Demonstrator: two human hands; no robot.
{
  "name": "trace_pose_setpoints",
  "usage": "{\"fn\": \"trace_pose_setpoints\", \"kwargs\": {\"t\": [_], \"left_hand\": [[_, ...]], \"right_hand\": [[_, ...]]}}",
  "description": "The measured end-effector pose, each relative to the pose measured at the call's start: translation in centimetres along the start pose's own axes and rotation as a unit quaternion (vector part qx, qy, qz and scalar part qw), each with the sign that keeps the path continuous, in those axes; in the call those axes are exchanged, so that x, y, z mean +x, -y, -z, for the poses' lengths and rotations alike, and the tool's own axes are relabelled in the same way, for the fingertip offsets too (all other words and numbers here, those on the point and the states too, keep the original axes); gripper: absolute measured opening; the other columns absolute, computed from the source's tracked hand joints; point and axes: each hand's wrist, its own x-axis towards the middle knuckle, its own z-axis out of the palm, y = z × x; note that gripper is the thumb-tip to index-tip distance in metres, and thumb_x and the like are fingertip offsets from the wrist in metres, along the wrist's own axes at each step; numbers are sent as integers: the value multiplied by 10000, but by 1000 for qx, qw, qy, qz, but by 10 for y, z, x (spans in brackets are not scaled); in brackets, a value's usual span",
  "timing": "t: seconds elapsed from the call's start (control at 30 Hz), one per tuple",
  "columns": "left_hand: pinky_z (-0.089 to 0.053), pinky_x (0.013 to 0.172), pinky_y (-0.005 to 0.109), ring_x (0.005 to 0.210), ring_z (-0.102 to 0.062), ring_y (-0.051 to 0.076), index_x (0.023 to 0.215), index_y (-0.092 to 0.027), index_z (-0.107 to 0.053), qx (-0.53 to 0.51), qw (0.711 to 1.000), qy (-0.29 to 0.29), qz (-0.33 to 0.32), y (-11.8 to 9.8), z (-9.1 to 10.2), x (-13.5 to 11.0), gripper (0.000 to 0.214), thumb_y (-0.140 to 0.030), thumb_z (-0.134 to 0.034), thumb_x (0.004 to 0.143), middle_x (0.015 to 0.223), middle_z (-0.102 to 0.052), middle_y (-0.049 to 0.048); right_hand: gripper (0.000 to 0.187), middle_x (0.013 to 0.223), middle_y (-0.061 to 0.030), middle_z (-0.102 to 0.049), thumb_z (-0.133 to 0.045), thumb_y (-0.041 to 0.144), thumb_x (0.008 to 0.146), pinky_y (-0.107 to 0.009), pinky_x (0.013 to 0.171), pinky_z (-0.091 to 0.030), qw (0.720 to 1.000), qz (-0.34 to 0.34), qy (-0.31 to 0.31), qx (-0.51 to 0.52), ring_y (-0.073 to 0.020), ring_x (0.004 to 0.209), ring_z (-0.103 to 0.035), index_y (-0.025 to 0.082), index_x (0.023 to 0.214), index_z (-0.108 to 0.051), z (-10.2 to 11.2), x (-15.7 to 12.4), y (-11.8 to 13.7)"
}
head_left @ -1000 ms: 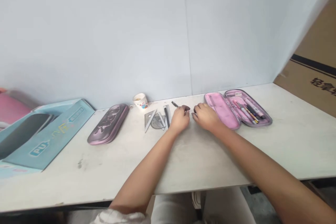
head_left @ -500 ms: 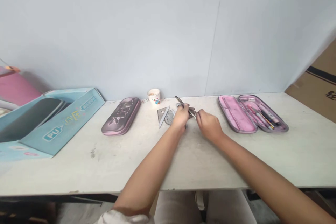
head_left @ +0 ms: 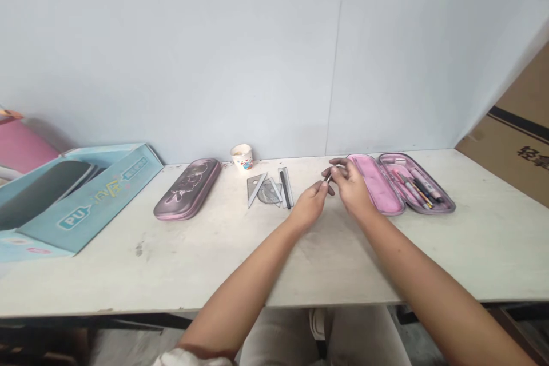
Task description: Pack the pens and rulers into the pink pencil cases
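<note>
In the head view my left hand (head_left: 310, 203) and my right hand (head_left: 348, 184) meet above the table, fingertips close together. Between them is a slim dark pen (head_left: 328, 178) with a shiny part, mostly hidden by the fingers. Both hands pinch it. Just left of my hands, a black pen (head_left: 284, 186) lies on a clear ruler (head_left: 289, 178). Beside that are a see-through protractor (head_left: 268, 192) and set squares (head_left: 252, 184). An open pink pencil case (head_left: 383, 186), holding several pens and markers (head_left: 422, 187), lies behind and right of my right hand.
A closed dark pink pencil case (head_left: 189, 189) lies on the left of the table (head_left: 206, 263). A paper cup (head_left: 242, 157) stands near the wall. At far left is a light blue box (head_left: 107, 194) with a dark case inside; a cardboard box (head_left: 514, 131) stands at right.
My hands have moved right, nearer the open pencil case. The pen, seen lengthwise before, is now mostly covered by fingers. The ruler and black pen have come into full view.
</note>
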Motion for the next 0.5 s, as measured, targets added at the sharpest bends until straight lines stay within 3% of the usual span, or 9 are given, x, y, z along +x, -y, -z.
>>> {"fn": "trace_pose_setpoints", "kwargs": {"t": [0.1,0.27,0.37,0.43,0.5], "left_hand": [[-205,426,179,411,-234,60,783,-190,-509,-8,998,66,22,-2,2,-1,282,-412,-360,875,497,-313,-75],[-159,413,167,400,-197,47,779,-187,-471,-49,995,49,68,1,6,-2,261,-400,-361,882,503,-293,-80],[-139,398,165,392,-179,37,779,-177,-496,-86,988,78,98,5,10,-3,294,-432,-388,877,505,-271,-82],[-197,400,157,389,-210,33,775,-175,-489,-150,982,76,91,6,15,-1,261,-398,-406,884,505,-281,-80],[-354,479,169,422,-338,38,778,-177,-470,-246,967,27,57,5,22,3,194,-314,-403,897,530,-356,-64]], "right_hand": [[157,747,13,-581,-505,344,802,-280,683,-471,996,9,-70,58,-111,706,-564,214,884,-473,3,3,2],[192,742,4,-567,-495,384,815,-284,603,-471,996,-33,18,85,-119,655,-552,209,894,-496,-5,-3,0],[165,737,12,-542,-500,360,810,-292,656,-474,995,-6,-35,96,-118,688,-555,217,890,-478,0,0,0],[130,751,22,-516,-468,343,816,-284,694,-469,991,18,-91,100,-106,716,-553,231,880,-449,10,5,0],[106,749,22,-504,-470,309,789,-252,622,-450,992,1,-99,76,-95,665,-534,228,856,-454,18,7,-2]]}}
